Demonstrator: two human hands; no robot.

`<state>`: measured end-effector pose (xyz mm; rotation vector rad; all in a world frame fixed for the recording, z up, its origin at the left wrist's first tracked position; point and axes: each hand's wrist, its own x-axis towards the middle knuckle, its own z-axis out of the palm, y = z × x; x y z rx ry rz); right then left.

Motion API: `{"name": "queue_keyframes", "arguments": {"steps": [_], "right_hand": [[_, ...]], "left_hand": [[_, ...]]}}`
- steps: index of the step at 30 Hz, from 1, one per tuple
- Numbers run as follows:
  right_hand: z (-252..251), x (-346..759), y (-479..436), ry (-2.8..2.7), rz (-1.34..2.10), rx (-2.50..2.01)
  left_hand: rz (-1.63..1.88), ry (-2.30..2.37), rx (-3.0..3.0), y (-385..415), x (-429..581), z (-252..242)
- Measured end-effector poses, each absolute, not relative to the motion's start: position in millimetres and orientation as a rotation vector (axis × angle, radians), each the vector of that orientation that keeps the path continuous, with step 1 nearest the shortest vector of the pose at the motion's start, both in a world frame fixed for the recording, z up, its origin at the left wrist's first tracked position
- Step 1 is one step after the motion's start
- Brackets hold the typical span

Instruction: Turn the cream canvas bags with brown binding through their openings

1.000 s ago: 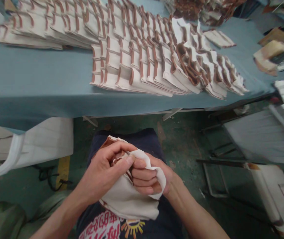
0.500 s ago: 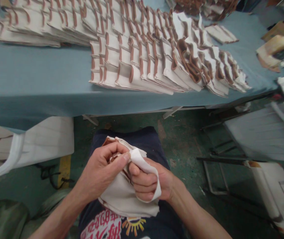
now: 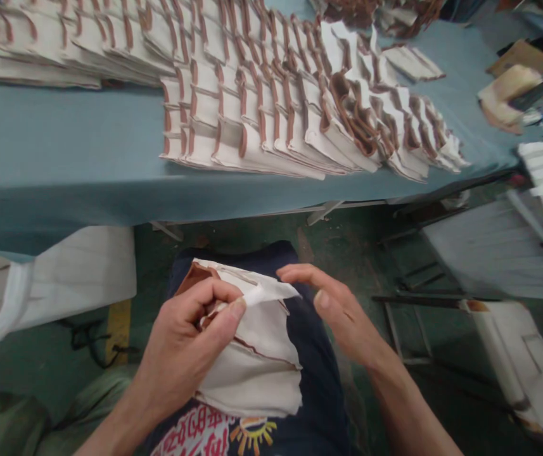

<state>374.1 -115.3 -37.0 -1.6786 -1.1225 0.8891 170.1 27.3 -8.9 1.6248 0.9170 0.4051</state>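
A folded off-white fabric piece with brown edging (image 3: 256, 373) lies across my lap. My left hand (image 3: 199, 335) pinches its upper left part between thumb and forefinger, together with one end of a white strip (image 3: 271, 292). That strip sticks out to the right, its far end loose and pointed. Just beyond the loose end, my right hand (image 3: 331, 304) hovers with thumb and fingers apart, holding nothing. A brown inner side of the piece shows above my left hand. The fingers of my left hand partly hide the pinched spot.
In front stands a table with a blue-green cloth (image 3: 62, 139). Rows of stacked off-white pieces with brown edges (image 3: 252, 107) cover much of it. A white bag (image 3: 81, 266) stands under the table at left, and a metal-framed stand (image 3: 414, 329) at right.
My right hand has let go of the white strip, opened and moved to the right. The strip, looped round its fingers before, now lies straighter. My left hand keeps its pinch.
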Motion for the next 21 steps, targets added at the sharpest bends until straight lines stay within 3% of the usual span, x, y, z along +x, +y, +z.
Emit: {"name": "queue_keyframes", "arguments": {"steps": [7, 12, 21], "right_hand": [[-47, 330, -75, -1.108, 0.783, -1.394], [-51, 309, -74, -0.852, 0.98, -1.355], [-76, 280, -73, -0.374, 1.237, -1.322]], "left_hand": [[0.387, 0.981, 1.593, 22, 169, -7], [0.366, 0.933, 1.518, 22, 160, -16], [0.372, 0.955, 0.864, 16, 125, -46]]}}
